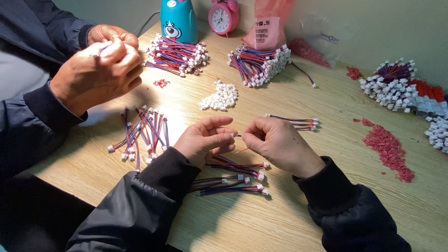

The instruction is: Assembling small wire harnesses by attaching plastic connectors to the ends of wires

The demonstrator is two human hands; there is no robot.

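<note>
My left hand [205, 140] and my right hand [277, 144] meet above the wooden table [280, 219], fingertips pinched together on a small white connector [234, 135] with a thin red wire trailing below. Under my wrists lie a few finished cables [233, 179] of red, blue and black wire with white plugs. A pile of loose white connectors [220, 98] sits just beyond my hands. A short cable bundle [296, 122] lies to the right of my right hand.
A co-worker's hands [100, 65] work at the upper left over a spread of cables [142, 130]. Cable bundles [179, 53] [259, 63] [392, 84], a blue toy container [178, 18], a pink alarm clock [223, 17], plastic bags [270, 23] and red scraps [387, 147] fill the far side.
</note>
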